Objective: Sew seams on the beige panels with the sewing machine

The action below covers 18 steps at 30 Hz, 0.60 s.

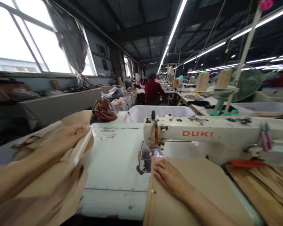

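A pale-green counter (115, 175) is carrying a DUKI sewing machine (186, 130). On the left, a loosely folded beige fabric piece (49, 185) is being grasped near its upper edge by the left hand (76, 133). A flat beige fabric panel (202, 179) is lying just before the machine, where the right hand (166, 175) is resting on its left edge, unclenched, fingers outstretched. Along that edge, a small metal fitting (153, 191) is glinting.

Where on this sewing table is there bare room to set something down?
The pale green tabletop is bare between the beige fabric in the left hand and the sewing machine. It is crowded rightward: the right hand rests on a beige panel, beside a wooden board bearing brown pieces.
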Tool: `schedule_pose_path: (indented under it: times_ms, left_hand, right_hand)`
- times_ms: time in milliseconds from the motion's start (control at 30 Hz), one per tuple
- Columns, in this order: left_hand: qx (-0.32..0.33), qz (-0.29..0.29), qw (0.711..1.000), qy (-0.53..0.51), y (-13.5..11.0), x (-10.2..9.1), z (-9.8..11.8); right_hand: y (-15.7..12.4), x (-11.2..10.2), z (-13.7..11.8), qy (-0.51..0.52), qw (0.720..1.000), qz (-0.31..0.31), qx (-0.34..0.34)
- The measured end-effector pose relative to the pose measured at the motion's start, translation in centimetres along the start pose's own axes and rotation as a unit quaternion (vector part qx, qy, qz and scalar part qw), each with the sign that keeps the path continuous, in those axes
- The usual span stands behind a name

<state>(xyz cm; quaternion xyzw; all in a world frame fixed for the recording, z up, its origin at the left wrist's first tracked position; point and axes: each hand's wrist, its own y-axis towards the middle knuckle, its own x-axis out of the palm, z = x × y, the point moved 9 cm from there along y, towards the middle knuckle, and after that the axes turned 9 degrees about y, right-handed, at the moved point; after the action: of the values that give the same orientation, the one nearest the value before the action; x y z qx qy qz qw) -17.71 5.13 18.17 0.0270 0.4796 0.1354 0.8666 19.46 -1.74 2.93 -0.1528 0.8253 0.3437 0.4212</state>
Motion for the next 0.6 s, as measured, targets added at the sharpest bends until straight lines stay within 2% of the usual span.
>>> schedule_pose_path:
  times_ms: [67, 133, 167, 200, 233, 267, 300, 333, 400, 433, 500, 600]
  left_hand:
    - [0.008, -0.104, 0.992, -0.076, -4.7, 8.8, 2.1]
    - [0.007, -0.225, 0.961, -0.163, -9.8, 16.5, 4.2]
    - [0.016, -0.282, 0.940, -0.191, -11.9, 19.6, 5.3]
    - [0.041, -0.377, 0.897, -0.226, -14.1, 22.7, 6.8]
    - [0.101, -0.431, 0.867, -0.230, -15.5, 24.5, 8.5]
    - [0.175, -0.424, 0.864, -0.206, -15.7, 25.4, 9.8]
    - [0.244, -0.390, 0.872, -0.170, -15.2, 25.7, 10.9]
    - [0.299, -0.326, 0.888, -0.126, -14.1, 25.6, 11.6]
    - [0.341, -0.204, 0.916, -0.056, -11.6, 25.2, 11.6]
    - [0.340, -0.182, 0.922, -0.043, -10.8, 25.2, 11.2]
    - [0.354, -0.184, 0.917, -0.019, -10.6, 25.6, 10.3]
    - [0.405, -0.199, 0.891, 0.056, -12.7, 26.0, 9.6]
  right_hand:
    - [-0.1, 0.0, -0.1, -0.013, 1.000, -0.016, 0.018]
    - [-0.2, 0.1, 0.0, -0.027, 0.999, -0.025, 0.029]
    - [-0.3, 0.1, 0.0, -0.031, 0.999, -0.028, 0.032]
    - [-0.4, 0.2, 0.0, -0.034, 0.998, -0.029, 0.034]
    - [-0.5, 0.2, -0.1, -0.036, 0.998, -0.031, 0.033]
    - [-0.5, 0.3, -0.2, -0.035, 0.998, -0.033, 0.029]
    - [-0.5, 0.3, -0.3, -0.034, 0.999, -0.035, 0.025]
    - [-0.5, 0.4, -0.4, -0.031, 0.999, -0.036, 0.019]
    - [-0.5, 0.4, -0.7, -0.025, 0.999, -0.034, 0.009]
    - [-0.5, 0.3, -0.9, -0.020, 0.999, -0.029, 0.004]
    - [-0.5, 0.1, -1.2, -0.011, 1.000, -0.021, -0.008]
    - [-0.7, 0.1, -1.8, -0.010, 0.999, -0.019, -0.025]
